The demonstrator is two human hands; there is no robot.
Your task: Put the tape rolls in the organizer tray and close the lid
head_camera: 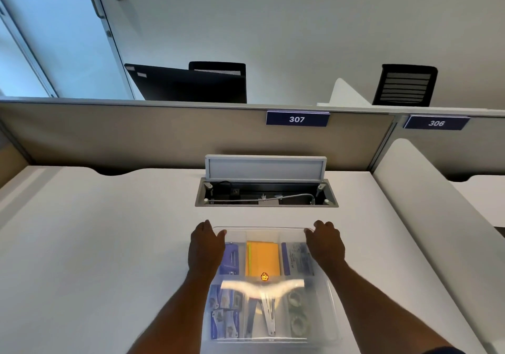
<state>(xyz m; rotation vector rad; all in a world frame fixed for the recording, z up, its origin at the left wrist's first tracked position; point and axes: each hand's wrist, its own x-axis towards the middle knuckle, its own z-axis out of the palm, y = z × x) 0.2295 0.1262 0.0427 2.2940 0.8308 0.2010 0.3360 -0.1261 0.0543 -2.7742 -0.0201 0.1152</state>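
Note:
A clear plastic organizer tray [325,334] sits on the white desk near me, with its translucent lid [262,234] lying on top. Through the lid I see two tape rolls [297,311] in the near right compartment, one behind the other. My left hand [206,244] rests on the lid's far left corner, thumb over the edge. At the far right corner my right hand [325,241] presses down the same way. Both hands grip the lid's edges.
Yellow sticky notes [262,258], blue packets [226,318] and metal clips [266,315] fill other compartments. An open cable hatch [266,192] with its flap raised lies just beyond the tray. A grey partition labelled 307 [297,119] stands behind; a white divider [426,217] runs along the right.

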